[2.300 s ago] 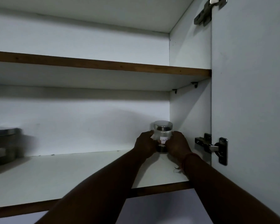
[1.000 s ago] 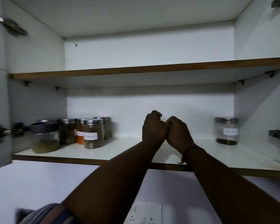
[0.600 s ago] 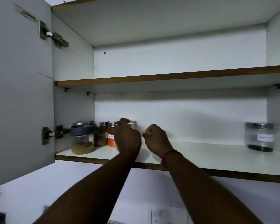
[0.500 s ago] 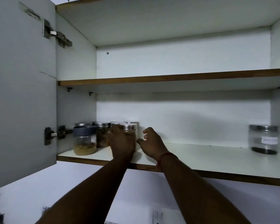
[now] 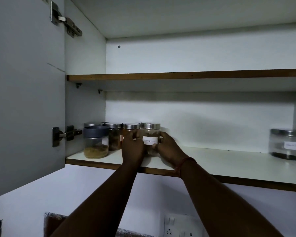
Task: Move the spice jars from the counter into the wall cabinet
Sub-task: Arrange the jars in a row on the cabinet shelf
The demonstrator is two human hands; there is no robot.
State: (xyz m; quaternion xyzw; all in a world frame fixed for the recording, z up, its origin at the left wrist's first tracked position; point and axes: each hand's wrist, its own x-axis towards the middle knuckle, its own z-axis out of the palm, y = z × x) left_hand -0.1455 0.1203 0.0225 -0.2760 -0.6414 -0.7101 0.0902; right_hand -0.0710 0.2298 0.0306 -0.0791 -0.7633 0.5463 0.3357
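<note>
White labels with handwriting sit on the held jar (image 5: pixel 150 139) and on the far-right jar (image 5: pixel 284 144), but the writing on both is too blurred to read.

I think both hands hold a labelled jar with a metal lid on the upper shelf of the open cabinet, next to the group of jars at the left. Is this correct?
Not quite: the head view shows the labelled jar on the lower shelf, not the upper shelf, which shows nothing on it. The rest holds: left hand and right hand hold it, beside the group of jars at the left.
</note>
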